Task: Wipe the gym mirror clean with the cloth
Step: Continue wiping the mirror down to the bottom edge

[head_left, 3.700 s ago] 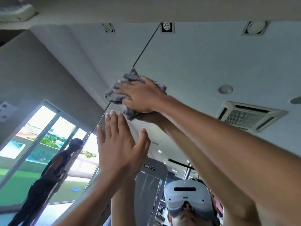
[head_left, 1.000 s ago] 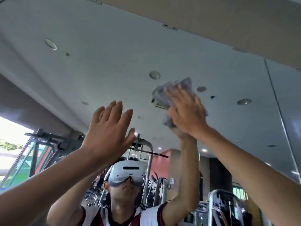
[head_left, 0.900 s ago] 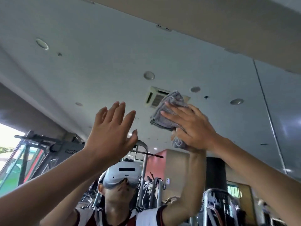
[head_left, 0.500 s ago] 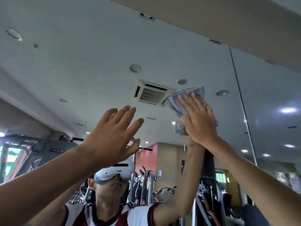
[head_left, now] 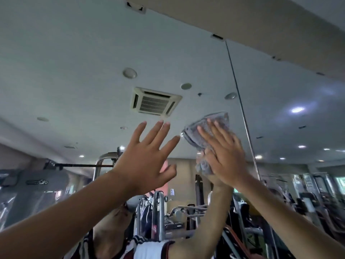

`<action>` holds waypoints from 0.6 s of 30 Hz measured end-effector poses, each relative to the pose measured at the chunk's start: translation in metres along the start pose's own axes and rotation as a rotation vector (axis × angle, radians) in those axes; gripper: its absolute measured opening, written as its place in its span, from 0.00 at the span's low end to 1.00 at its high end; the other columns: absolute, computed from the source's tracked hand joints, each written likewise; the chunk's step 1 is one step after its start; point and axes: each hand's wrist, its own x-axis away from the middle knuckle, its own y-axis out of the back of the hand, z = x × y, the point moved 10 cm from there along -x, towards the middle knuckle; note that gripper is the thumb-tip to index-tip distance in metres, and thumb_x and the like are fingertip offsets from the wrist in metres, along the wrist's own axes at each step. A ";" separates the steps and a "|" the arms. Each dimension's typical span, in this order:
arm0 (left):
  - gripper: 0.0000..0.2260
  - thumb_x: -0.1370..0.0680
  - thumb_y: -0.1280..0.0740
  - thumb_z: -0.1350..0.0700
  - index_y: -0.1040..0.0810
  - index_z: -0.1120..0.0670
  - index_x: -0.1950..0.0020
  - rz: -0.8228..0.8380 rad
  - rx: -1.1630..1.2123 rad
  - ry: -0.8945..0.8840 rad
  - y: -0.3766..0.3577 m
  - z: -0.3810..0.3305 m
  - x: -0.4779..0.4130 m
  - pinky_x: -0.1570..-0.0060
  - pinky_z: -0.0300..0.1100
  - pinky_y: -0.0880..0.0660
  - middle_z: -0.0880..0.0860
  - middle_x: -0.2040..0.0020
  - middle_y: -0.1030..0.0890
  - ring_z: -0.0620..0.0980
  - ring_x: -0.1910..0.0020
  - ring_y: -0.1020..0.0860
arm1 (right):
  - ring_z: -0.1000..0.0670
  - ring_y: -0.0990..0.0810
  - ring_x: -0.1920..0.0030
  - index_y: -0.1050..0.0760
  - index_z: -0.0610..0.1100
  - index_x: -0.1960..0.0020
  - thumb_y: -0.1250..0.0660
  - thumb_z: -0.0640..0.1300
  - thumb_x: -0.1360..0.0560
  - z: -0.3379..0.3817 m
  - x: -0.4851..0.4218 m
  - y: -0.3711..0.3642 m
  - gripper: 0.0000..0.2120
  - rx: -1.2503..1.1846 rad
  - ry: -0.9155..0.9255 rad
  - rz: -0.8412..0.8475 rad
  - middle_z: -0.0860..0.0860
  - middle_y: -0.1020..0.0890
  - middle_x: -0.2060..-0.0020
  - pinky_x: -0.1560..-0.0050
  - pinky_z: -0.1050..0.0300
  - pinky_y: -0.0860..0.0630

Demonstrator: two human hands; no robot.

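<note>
The gym mirror (head_left: 78, 68) fills the view and reflects the ceiling and machines. A grey cloth (head_left: 207, 128) lies flat against the glass, just left of a vertical seam (head_left: 240, 101) between mirror panels. My right hand (head_left: 224, 154) presses the cloth to the glass with straight fingers; the cloth's lower part bunches under the palm. My left hand (head_left: 147, 159) is raised beside it, fingers spread, holding nothing; whether it touches the glass I cannot tell.
A beige beam (head_left: 261, 25) borders the mirror's top edge at the upper right. Reflected in the glass are an air-conditioning vent (head_left: 155, 101), ceiling lights, gym machines (head_left: 158, 212) and my own body below.
My right hand and the cloth have slid down and to the right, closer to the panel seam. The view has shifted right. My left hand stays raised with spread fingers.
</note>
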 end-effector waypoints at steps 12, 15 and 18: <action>0.30 0.21 0.47 0.39 0.27 0.53 0.26 -0.044 0.026 0.070 0.002 0.000 0.010 0.27 0.62 0.43 0.62 0.25 0.30 0.62 0.24 0.34 | 0.53 0.55 0.20 0.49 0.58 0.20 0.57 0.61 0.20 -0.015 -0.006 -0.003 0.28 0.001 -0.149 0.071 0.54 0.50 0.20 0.23 0.51 0.61; 0.29 0.21 0.48 0.40 0.26 0.53 0.27 -0.065 0.039 0.116 0.007 0.002 0.016 0.28 0.62 0.44 0.62 0.26 0.29 0.63 0.25 0.33 | 0.54 0.47 0.21 0.43 0.54 0.22 0.48 0.52 0.21 0.003 0.040 0.002 0.27 0.000 0.256 0.107 0.51 0.42 0.21 0.22 0.50 0.56; 0.29 0.20 0.49 0.40 0.28 0.53 0.26 -0.057 0.036 0.121 0.005 0.000 0.020 0.28 0.63 0.45 0.62 0.25 0.31 0.63 0.24 0.34 | 0.55 0.50 0.21 0.45 0.55 0.21 0.51 0.52 0.21 -0.056 0.020 0.013 0.28 -0.014 0.024 0.079 0.51 0.41 0.21 0.24 0.40 0.47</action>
